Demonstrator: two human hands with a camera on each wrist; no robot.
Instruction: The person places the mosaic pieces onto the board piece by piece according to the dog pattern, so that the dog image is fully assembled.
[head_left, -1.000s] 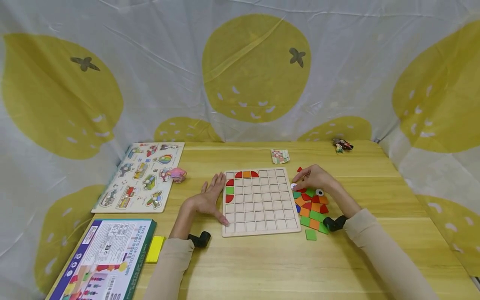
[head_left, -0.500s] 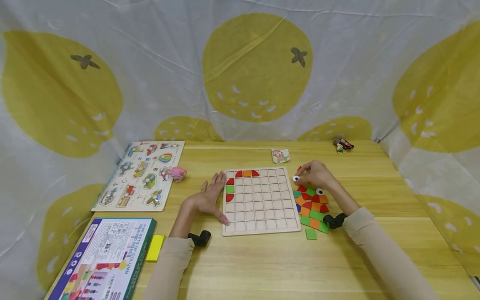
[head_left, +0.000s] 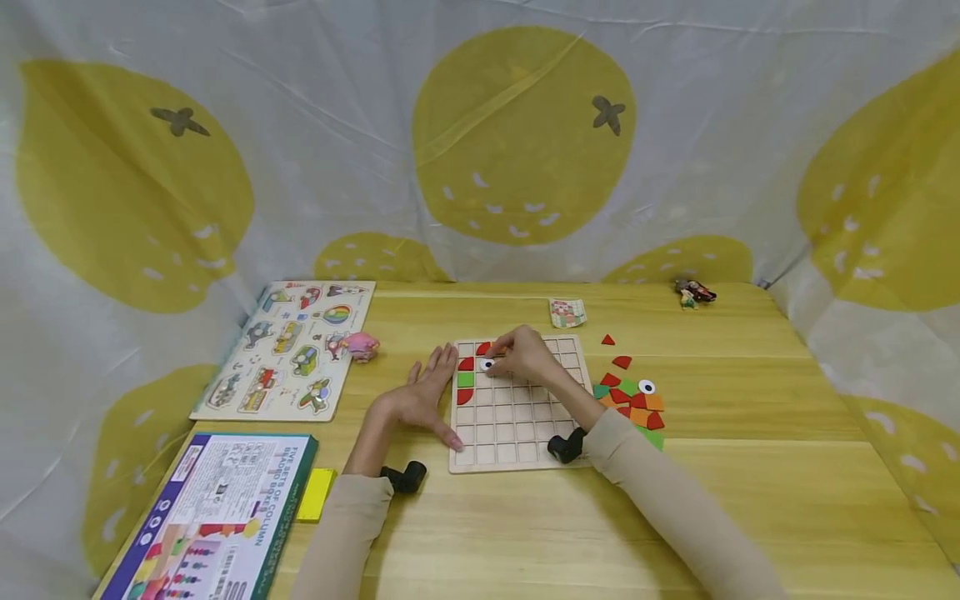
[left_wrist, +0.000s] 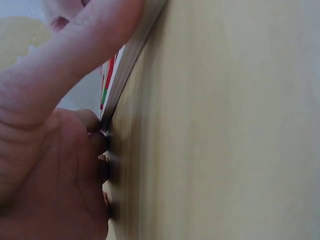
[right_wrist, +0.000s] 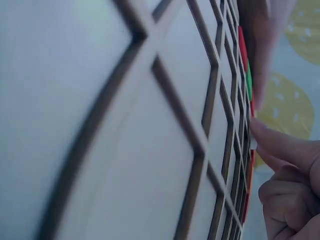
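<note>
Honestly, right hand pinches the eye piece at the upper left of the grid board; crooked release could leave it tilted, and the spread left hand slipping could skew everything.

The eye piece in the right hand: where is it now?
In the head view, the right hand pinches the eye piece near the upper left corner of the board, above and right of the green square.
</note>
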